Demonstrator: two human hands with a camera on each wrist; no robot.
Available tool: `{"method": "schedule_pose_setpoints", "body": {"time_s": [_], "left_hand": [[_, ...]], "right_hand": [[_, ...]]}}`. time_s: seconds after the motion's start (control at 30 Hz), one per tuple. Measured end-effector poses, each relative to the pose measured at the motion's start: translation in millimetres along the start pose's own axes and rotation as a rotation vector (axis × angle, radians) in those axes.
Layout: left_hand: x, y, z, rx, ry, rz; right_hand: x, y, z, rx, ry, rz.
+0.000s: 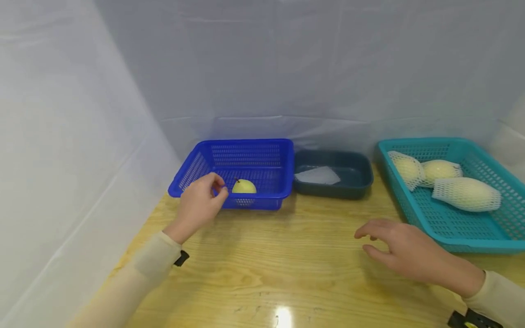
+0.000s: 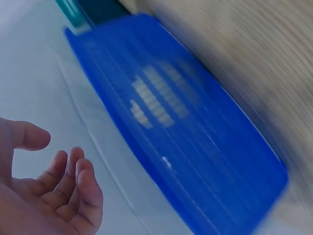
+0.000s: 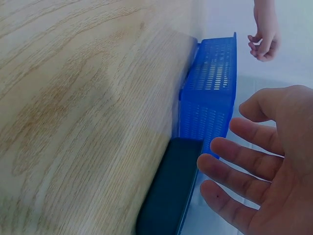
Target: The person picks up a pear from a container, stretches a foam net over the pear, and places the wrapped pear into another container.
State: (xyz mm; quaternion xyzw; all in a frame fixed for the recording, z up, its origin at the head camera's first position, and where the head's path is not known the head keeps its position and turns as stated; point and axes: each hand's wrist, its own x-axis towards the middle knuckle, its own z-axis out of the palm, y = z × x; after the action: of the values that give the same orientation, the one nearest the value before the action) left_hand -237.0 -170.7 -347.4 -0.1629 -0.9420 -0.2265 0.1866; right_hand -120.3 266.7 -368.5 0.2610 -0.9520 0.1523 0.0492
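Note:
My left hand (image 1: 202, 199) hovers over the near left edge of a blue basket (image 1: 262, 202), its fingers loosely bent and holding nothing. A bare yellow pear (image 1: 244, 187) with a dark stem lies in that basket, just right of the fingertips. In the left wrist view, the thumb stands apart from the fingers, and the blue basket's wall (image 2: 195, 127) is beside the hand. My right hand (image 1: 404, 248) is held above the table, left of the teal basket's near corner. Its fingers are spread and slightly bent with nothing in them, as the right wrist view shows.
A dark green tray (image 1: 334, 189) holding a flat white foam net (image 1: 317, 176) stands against the blue basket's right side. The teal basket (image 1: 418, 228) at the right contains 3 pale fruits in foam nets (image 1: 467, 194). White sheeting (image 1: 287, 68) hangs behind the wooden table (image 1: 287, 259).

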Motion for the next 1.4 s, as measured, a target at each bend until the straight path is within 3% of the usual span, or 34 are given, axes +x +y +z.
{"method": "schedule_pose_setpoints", "body": {"time_s": [0.27, 0.67, 0.83, 1.03, 1.17, 1.4], "left_hand": [[8.8, -53.2, -8.3, 0.094, 0.025, -0.096], [15.9, -99.2, -17.5, 0.163, 0.022, -0.188], [18.0, -111.4, -19.1, 0.16, -0.048, -0.289], [27.1, -125.9, -15.7, 0.082, -0.143, -0.427], [31.4, -136.0, -14.5, 0.021, -0.206, -0.46], [35.7, -142.7, -11.9, -0.008, -0.29, -0.482]], "right_hand": [[0, 2, -2, -0.003, -0.012, 0.008], [0, 4, -2, 0.014, -0.02, 0.014], [2, 3, -3, 0.021, -0.034, 0.022], [7, 4, -2, 0.041, -0.058, 0.029], [11, 5, 1, 0.046, -0.056, 0.004], [23, 5, 2, 0.031, -0.057, -0.015]]}}
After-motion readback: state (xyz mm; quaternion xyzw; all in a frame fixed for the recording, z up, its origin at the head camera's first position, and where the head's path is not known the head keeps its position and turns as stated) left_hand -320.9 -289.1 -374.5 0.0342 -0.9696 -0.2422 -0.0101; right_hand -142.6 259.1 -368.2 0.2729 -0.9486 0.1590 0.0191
